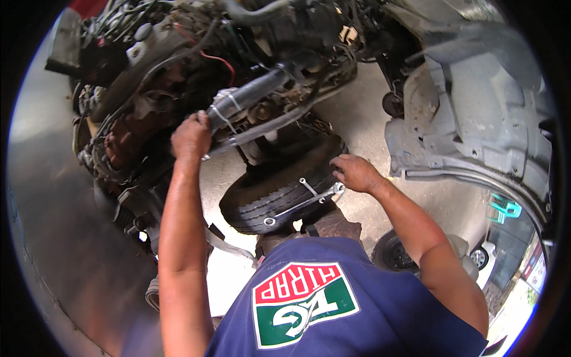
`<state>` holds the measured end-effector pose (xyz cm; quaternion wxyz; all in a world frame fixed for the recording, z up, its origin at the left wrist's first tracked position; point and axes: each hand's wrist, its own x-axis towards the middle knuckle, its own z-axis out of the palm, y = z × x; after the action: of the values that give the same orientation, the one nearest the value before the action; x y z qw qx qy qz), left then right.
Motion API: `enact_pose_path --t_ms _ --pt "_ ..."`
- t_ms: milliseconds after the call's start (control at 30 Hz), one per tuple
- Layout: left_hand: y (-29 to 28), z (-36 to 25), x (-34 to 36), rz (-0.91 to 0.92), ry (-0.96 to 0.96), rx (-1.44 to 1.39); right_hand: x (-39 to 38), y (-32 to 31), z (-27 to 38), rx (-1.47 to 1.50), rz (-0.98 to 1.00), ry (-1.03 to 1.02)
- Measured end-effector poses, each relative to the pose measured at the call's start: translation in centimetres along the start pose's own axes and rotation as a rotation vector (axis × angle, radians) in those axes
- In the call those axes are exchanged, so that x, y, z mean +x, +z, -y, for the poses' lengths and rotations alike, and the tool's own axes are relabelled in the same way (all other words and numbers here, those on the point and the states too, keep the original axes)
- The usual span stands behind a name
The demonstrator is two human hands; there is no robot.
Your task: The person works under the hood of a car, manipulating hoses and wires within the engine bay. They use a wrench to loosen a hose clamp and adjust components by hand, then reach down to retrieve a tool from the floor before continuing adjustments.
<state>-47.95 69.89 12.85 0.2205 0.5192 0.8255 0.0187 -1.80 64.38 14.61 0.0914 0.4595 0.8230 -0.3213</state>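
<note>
Left hand (191, 137): I curl it closed at the dark pipe (253, 93); gripping or not, I cannot tell.
Right hand (357, 173): half open, at the edge of the tire (256, 205).
Wrenches (303, 204): lying on the tire.

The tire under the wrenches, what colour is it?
The tire is black with grooves around its tread, best seen in the head view.

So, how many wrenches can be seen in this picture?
2: the long wrench slants across the tyre, and the short wrench lies there too, by the long one's right half. Others may be hidden.
</note>
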Motion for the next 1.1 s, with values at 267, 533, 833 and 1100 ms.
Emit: enact_pose_path --t_ms 267,533,833,1100 --pt "2.8 -0.3 3.0 -0.209 0.025 -0.414 -5.4 5.2 -6.2 0.211 -0.13 0.274" --pt "1.1 -3.8 2.7 -0.145 -0.262 -0.264 5.6 -3.5 -1.8 0.411 -0.463 -0.112" --pt "-0.7 -5.0 2.0 -0.125 -0.32 -0.257 40.1 -10.1 10.2 1.138 -0.41 0.406" --pt "-1.5 -4.8 2.0 -0.087 -0.302 -0.261 54.7 -3.4 6.2 0.952 -0.592 0.686"
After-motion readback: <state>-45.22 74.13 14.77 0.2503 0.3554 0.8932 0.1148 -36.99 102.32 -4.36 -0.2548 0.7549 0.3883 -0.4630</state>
